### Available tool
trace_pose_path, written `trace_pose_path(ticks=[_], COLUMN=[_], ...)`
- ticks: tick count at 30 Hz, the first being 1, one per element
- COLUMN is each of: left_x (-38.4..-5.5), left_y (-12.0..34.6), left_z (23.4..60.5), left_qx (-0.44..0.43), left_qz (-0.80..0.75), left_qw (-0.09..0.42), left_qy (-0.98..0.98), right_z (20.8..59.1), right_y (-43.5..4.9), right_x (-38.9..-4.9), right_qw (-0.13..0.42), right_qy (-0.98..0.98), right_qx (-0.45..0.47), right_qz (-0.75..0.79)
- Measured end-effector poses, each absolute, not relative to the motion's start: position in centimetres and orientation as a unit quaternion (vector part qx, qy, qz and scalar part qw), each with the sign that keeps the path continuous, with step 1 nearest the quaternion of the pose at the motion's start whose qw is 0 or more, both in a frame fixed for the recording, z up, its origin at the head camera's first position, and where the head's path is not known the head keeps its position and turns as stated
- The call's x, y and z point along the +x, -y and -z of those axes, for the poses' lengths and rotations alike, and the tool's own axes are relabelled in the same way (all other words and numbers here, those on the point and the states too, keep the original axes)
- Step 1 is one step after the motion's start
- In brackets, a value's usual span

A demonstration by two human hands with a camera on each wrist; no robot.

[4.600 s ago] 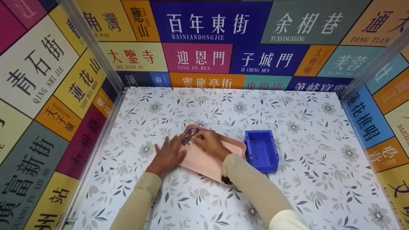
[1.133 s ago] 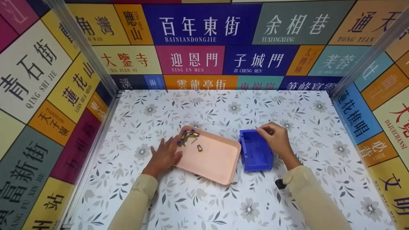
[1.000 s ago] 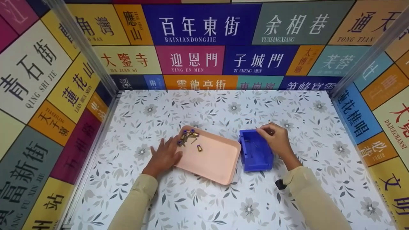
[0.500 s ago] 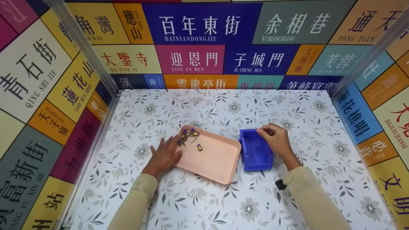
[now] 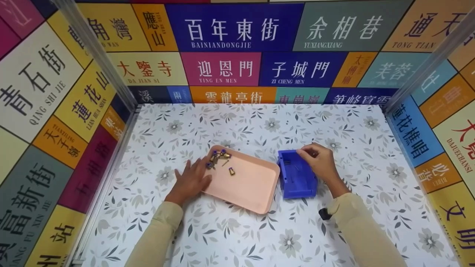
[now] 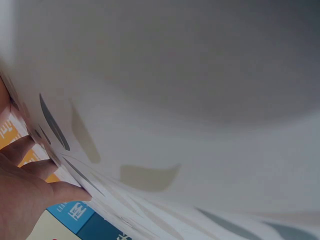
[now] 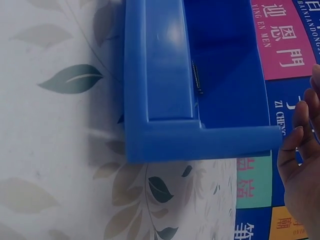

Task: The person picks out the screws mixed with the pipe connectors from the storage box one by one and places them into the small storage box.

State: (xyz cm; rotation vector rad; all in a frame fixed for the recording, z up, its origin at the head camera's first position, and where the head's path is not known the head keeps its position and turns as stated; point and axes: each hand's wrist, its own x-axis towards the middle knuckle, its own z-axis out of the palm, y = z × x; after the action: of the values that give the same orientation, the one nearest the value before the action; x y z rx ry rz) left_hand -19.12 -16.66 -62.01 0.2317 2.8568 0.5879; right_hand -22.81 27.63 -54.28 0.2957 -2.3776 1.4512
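Observation:
My left hand (image 5: 190,181) lies with fingers spread at the left edge of a pink tray (image 5: 252,185), and the left wrist view shows straight fingers (image 6: 70,191). Small brass-coloured pieces with blue-purple ends, along with screws (image 5: 225,162), are heaped in the tray's far left corner. One more such brass piece (image 5: 232,171) sits apart from them. Over the far right rim of a blue bin (image 5: 300,193) is my right hand (image 5: 320,157), fingers bent. Nothing shows between those fingers in the right wrist view. A screw (image 7: 197,79) lies inside the bin.
A white cloth with a grey leaf and flower pattern (image 5: 156,137) covers the table. Colourful printed panels (image 5: 237,27) stand at the back and both sides, with clear corner posts (image 5: 100,55). The bin stands just right of the tray.
My right hand has moved from the pieces in the tray to the bin's far rim. A thin tip seen at its fingertips half a second ago no longer shows. The left hand stays put.

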Motion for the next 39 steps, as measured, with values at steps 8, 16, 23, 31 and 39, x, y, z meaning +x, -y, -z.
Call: trace_pose_path(ticks=[8, 16, 23, 31, 39], left_x=[-19.2, -19.4, -19.2, -19.2, -19.3], left_y=[16.5, 16.3, 16.5, 16.4, 16.2], left_z=[61.9, 61.8, 61.6, 61.4, 61.7], left_qx=[0.068, 0.059, 0.069, 0.061, 0.042], left_qz=[-0.196, -0.203, -0.202, -0.201, -0.212], left_qw=[0.118, 0.13, 0.121, 0.128, 0.136], left_qy=[-0.971, -0.969, -0.97, -0.969, -0.967], right_z=[53.8, 52.8, 52.2, 52.1, 53.9], right_y=[-25.9, -23.4, -20.4, -16.7, -13.8], right_x=[-23.3, -23.9, -24.3, -24.8, -26.0], right_qw=[0.172, 0.173, 0.167, 0.151, 0.131], right_qy=[0.828, 0.814, 0.803, 0.784, 0.788], right_qx=[0.123, 0.173, 0.188, 0.218, 0.229], right_qz=[-0.52, -0.526, -0.541, -0.561, -0.557])
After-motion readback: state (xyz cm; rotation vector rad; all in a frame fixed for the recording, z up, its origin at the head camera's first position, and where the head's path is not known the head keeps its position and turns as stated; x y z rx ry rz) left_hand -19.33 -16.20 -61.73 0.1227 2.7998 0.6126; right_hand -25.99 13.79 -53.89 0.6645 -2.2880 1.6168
